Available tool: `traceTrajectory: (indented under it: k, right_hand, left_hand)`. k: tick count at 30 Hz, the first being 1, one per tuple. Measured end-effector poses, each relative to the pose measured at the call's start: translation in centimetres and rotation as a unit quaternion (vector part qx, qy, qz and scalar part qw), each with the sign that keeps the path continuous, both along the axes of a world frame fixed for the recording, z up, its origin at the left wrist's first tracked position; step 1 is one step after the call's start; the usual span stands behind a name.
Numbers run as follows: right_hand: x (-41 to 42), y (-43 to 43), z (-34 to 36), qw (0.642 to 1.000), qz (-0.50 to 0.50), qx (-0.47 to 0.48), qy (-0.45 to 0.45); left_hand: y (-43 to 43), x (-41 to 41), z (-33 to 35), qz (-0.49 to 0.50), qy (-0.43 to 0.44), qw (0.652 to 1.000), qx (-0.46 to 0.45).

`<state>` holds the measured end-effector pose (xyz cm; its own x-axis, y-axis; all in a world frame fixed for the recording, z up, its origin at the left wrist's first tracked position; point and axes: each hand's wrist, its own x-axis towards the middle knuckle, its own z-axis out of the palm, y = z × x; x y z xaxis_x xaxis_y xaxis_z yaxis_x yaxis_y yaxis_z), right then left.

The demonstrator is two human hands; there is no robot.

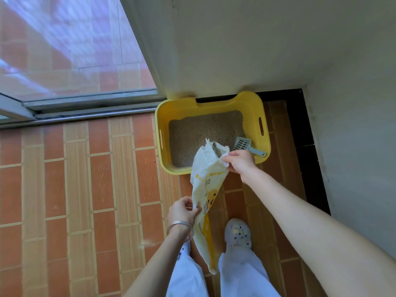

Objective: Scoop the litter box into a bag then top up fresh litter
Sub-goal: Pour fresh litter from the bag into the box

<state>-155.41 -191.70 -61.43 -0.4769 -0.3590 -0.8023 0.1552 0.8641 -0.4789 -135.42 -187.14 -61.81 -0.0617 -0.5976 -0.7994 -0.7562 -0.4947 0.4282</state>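
I see both hands on the litter bag (205, 189), which is held tilted, mouth up and forward, over the near rim of the yellow box (252, 103). Right hand (240, 161) pinches the torn top edge of the bag between thumb and fingers; the open mouth sits just left of that hand, with grey litter visible inside it. Left hand (182, 211) grips the bag's side edge lower down, fingers closed on the plastic; bangles (180, 227) sit on that wrist. The bag's bottom hangs below the left hand, between my two shoes (237, 234).

Beyond the right hand, the box rests on the tiled floor (75, 179) against the wall. Litter (203, 131) covers its bottom. A grey scoop (246, 145) lies just beyond the right hand, handle on the box's near-right rim, slotted head over the litter.
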Motion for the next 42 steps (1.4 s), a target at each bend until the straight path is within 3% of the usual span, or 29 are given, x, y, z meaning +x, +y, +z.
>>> traceTrajectory:
  k: [3, 7, 11, 16, 20, 25, 29, 31, 35, 42]
  right_hand:
    - [0.1, 0.8, 0.2, 1.0, 0.003, -0.021, 0.004]
    - [0.4, 1.9, 1.1, 0.999, -0.004, -0.043, 0.004]
    - [1.1, 3.0, 2.5, 0.997, 0.025, -0.075, -0.013]
    - [1.3, 4.2, 3.1, 0.993, 0.067, -0.092, -0.004]
    - [1.5, 5.1, 3.3, 0.992, 0.06, -0.089, -0.062]
    - [1.9, 5.8, 3.5, 0.987, 0.066, -0.1, -0.104]
    - [2.0, 5.5, 3.0, 0.987, -0.06, -0.098, -0.113]
    - [1.6, 5.0, 3.2, 0.994, -0.039, -0.068, -0.081]
    - [0.5, 4.6, 3.9, 0.978, 0.189, 0.024, 0.082]
    - [1.9, 4.8, 5.7, 0.958, 0.216, -0.078, 0.174]
  left_hand:
    - [-1.9, 0.0, 0.5, 0.018, 0.091, 0.995, 0.035]
    - [-5.9, -1.8, 2.4, 0.117, 0.172, 0.978, 0.006]
    - [-9.4, -4.6, 2.8, 0.058, 0.138, 0.989, -0.017]
    - [-11.6, -8.0, 2.6, -0.039, 0.015, 0.999, -0.02]
    - [-11.5, -7.5, 2.0, -0.004, -0.035, 0.999, -0.023]
    - [-11.3, -6.2, 1.7, -0.003, -0.027, 0.999, -0.036]
    - [-11.5, -5.2, 1.8, 0.03, -0.009, 0.998, -0.046]
    - [-11.5, -4.8, 2.1, 0.034, -0.003, 0.998, -0.061]
    - [-11.0, -4.2, 3.4, -0.004, -0.001, 0.997, -0.078]
    - [-8.7, -3.5, 5.8, 0.012, 0.027, 0.992, -0.12]
